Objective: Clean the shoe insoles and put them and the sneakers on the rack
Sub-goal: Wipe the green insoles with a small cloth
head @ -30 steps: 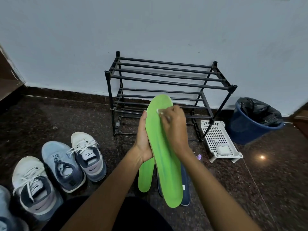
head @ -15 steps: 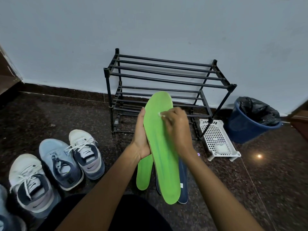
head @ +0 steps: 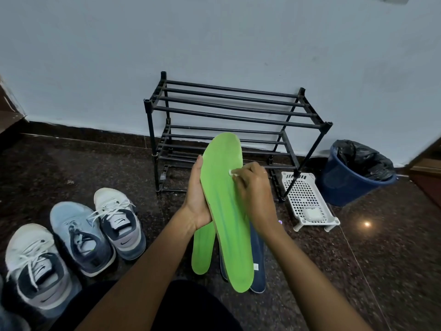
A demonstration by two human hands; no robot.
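The left hand (head: 198, 199) grips the insole (head: 226, 211) by its edge, upright; the right hand (head: 253, 187) pinches a wipe (head: 232, 172) against it. Likely light and bendy; best supported mid-length.

Swoosh logo on tongue and heel of the white-toed sneaker (head: 119, 223); tongue also carries small lettering, too blurred to read; swoosh marks on the nearest white sneaker (head: 35, 271) too; small white tag on held green insole (head: 226, 211), unreadable.
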